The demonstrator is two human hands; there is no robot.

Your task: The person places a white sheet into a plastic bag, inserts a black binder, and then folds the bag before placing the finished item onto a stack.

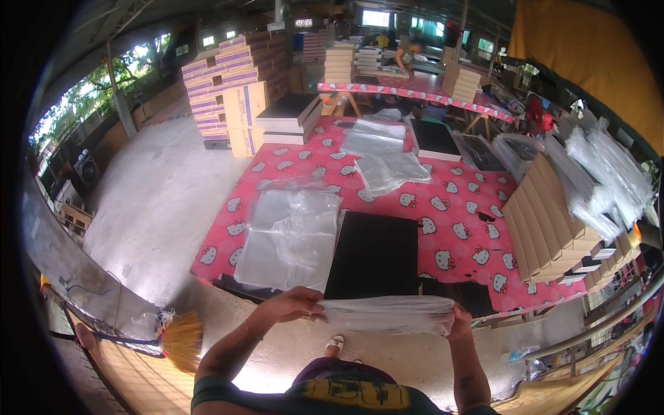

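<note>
A clear plastic bag (387,316) is stretched flat between my two hands at the table's near edge. My left hand (299,304) pinches its left end, and my right hand (458,322) grips the right end. Just beyond the bag lies a black flat board or album (373,252), its near edge meeting the plastic. To its left rests a stack of clear plastic bags (287,238). A dark flat piece (460,296) lies by the table edge near my right hand.
Farther along the pink patterned table (449,225) lie more plastic bags (392,171) and a black-topped stack (434,138). Brown boxes (546,221) and wrapped bundles (609,173) crowd the right side. Cartons (235,90) rise at the back left; a broom (181,340) is lower left. A person (407,57) works far off.
</note>
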